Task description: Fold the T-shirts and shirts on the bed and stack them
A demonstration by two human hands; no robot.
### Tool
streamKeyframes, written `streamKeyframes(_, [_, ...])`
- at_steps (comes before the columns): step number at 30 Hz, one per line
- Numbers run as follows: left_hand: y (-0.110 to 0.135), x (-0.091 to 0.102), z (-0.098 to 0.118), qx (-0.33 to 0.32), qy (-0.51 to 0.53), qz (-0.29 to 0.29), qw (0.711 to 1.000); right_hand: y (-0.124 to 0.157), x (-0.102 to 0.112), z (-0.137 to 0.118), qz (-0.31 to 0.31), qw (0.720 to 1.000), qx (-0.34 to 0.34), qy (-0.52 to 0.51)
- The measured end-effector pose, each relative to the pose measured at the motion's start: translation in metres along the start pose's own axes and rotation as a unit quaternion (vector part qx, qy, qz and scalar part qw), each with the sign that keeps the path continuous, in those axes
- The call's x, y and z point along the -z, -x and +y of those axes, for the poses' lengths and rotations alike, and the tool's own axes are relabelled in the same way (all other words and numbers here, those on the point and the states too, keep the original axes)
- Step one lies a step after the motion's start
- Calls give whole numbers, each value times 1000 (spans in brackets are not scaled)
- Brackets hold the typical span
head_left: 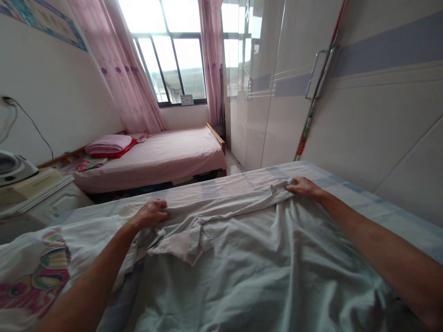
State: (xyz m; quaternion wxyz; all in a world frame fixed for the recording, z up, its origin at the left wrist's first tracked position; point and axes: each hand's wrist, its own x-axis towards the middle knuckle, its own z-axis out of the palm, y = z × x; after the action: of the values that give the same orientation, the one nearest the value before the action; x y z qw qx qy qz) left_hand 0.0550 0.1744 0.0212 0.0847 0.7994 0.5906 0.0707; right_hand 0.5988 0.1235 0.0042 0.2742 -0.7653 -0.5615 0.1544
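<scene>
A pale grey garment (249, 258) lies spread on the near bed (398, 216), with a collar-like fold near the middle. My left hand (150, 213) is closed, pinching the garment's far edge on the left. My right hand (304, 187) grips the same far edge on the right, fingers curled over the cloth. Both arms reach forward over the fabric. A white cloth with a colourful print (38, 267) lies at the near left, under my left forearm.
A second bed with a pink cover (166, 154) and a folded pink blanket (109, 144) stands under the window (169, 50). A white wardrobe (363, 115) lines the right side. A fan (12, 167) sits on a white cabinet at the left.
</scene>
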Motion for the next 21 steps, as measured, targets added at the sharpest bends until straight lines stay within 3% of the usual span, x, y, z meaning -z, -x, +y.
streamKeyframes(5, [3, 2, -9, 32, 8, 36, 999, -10, -1, -8, 68, 992, -9, 106])
streamKeyframes(9, [6, -10, -3, 47, -110, 72, 990, -9, -1, 5, 27, 990, -79, 111])
streamKeyframes(11, [7, -12, 10, 19, -133, 106, 985, 1, 4, 16, -7, 989, -94, 111])
streamKeyframes(14, [9, -12, 48, -78, -106, 97, 987, 25, 13, 28, -51, 987, -75, 133])
streamKeyframes(17, [10, -17, 109, -205, -61, 54, 975, 52, 15, 29, -51, 977, -79, 192])
streamKeyframes(21, [7, -48, 188, -295, -18, 12, 955, 76, 8, 28, -10, 971, -62, 231])
